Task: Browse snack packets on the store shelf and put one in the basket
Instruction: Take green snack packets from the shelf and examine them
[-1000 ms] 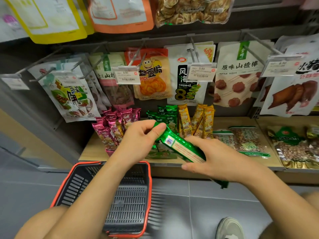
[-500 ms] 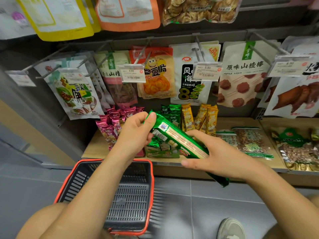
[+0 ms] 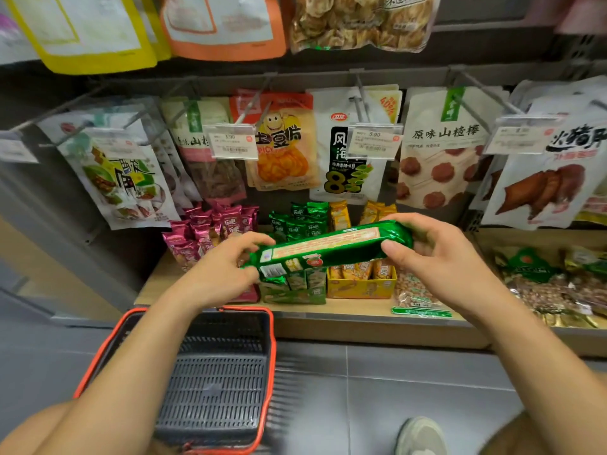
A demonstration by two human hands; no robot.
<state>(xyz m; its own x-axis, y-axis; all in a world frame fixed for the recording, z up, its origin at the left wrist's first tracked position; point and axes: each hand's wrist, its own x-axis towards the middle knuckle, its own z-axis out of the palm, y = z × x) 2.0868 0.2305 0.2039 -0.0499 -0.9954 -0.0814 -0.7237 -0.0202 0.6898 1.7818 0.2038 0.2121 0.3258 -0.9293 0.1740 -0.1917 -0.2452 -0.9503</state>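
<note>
Swung level, the green packet (image 3: 328, 247) now runs left to right before the shelf (image 3: 361, 311); my left hand (image 3: 220, 274) pinches one end, my right hand (image 3: 437, 257) grips the other. The basket (image 3: 270, 372) sits below, nearer my left.

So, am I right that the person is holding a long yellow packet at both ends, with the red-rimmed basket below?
Not quite: the packet is green, not yellow. The head view shows the left hand and right hand holding the long green packet at both ends, with the red-rimmed basket below.
</note>
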